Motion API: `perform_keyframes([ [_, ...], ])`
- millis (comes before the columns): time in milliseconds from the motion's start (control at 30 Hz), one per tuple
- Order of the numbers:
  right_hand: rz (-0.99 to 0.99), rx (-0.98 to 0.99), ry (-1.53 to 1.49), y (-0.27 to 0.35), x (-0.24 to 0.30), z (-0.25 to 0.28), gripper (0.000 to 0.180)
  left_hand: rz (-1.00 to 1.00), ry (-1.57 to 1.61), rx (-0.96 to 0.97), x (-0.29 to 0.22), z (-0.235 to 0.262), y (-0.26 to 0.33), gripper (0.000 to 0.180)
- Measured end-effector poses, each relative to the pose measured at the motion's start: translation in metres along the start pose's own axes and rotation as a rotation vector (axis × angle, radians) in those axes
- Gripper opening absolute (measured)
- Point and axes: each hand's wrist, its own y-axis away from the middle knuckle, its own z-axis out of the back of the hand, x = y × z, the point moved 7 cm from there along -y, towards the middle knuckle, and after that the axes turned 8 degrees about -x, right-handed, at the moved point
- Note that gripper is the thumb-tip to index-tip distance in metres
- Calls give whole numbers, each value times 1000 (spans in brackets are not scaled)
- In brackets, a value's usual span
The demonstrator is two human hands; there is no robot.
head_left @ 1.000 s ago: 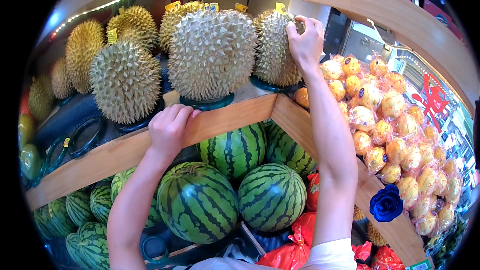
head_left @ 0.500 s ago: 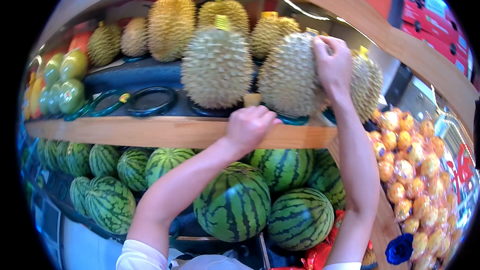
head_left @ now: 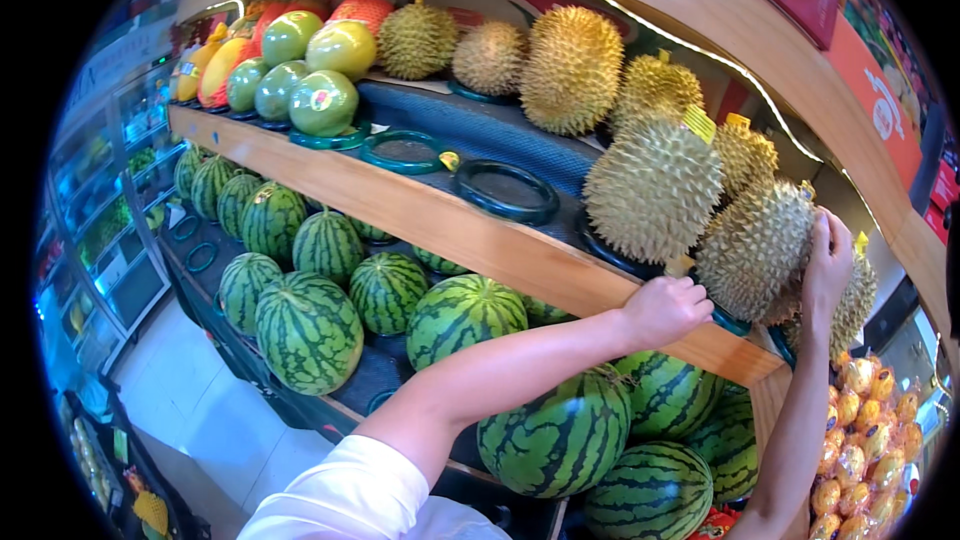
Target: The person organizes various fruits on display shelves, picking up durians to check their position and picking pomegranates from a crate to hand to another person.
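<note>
My right hand (head_left: pixel 827 270) lies flat against the right side of a spiky tan durian (head_left: pixel 755 250) that stands on the upper wooden shelf (head_left: pixel 440 225). My left hand (head_left: pixel 665 308) rests on the shelf's front edge just below that durian, fingers curled by its dark green ring stand (head_left: pixel 730 320). A larger durian (head_left: pixel 652 190) stands to the left of it, touching it.
More durians (head_left: pixel 570 68) line the back of the shelf, with two bare green ring stands (head_left: pixel 507 190) and green pomelos (head_left: pixel 322 102) further left. Striped watermelons (head_left: pixel 308 330) fill the lower tier. Wrapped orange fruit (head_left: pixel 865 440) is stacked at the lower right.
The view has swung left and the shelf now runs diagonally. Both hands remain at the same durian, the right on its side and the left at the shelf edge.
</note>
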Motion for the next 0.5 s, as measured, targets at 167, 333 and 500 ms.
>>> perform_keyframes([
  [167, 97, -94, 42, 20, 48, 15, 33, -10, 104, -93, -19, 44, 13, 12],
  [333, 243, -75, 27, 67, 111, -2, 24, -7, 225, -18, -55, 83, 39, 19],
  [500, 336, 88, -105, 140, 200, -39, 23, 249, 381, 79, -74, 129, 83, 18],
])
